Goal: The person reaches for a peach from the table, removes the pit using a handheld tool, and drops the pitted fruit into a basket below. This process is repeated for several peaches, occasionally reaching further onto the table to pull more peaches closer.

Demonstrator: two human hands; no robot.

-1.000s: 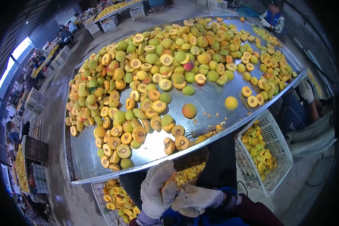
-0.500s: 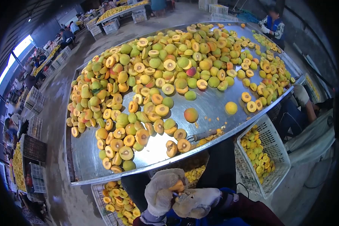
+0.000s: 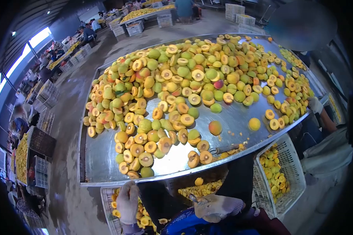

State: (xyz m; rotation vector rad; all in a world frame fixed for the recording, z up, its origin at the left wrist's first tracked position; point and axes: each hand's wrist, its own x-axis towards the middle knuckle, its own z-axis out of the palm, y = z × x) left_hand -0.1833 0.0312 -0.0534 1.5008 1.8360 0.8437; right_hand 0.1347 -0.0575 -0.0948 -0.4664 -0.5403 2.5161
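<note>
My left hand [image 3: 128,203], in a pale work glove, is over the crate of peach halves [image 3: 145,221] at the table's near edge. Its fingers are bent but apart, with no fruit visible in them. My right hand [image 3: 219,207], also gloved, is closed in front of my lap around a small pitting tool [image 3: 193,198], whose metal end sticks out to the left. One peach half [image 3: 163,221] shows between my hands, low in the view. A round orange piece of fruit [image 3: 199,181] appears above the crate of small yellow pieces [image 3: 202,190] under the table edge.
A metal table [image 3: 106,164] bears a big heap of whole and halved peaches [image 3: 176,86]. Another tool with a wooden handle [image 3: 227,149] lies near its front edge. A white crate [image 3: 298,184] holding halves stands at right, beside another person's gloved hand [image 3: 315,105].
My left hand has moved left, away from my right hand, and the orange fruit piece once in it no longer shows there. The camera view has shifted, moving the table rightward in the picture.
</note>
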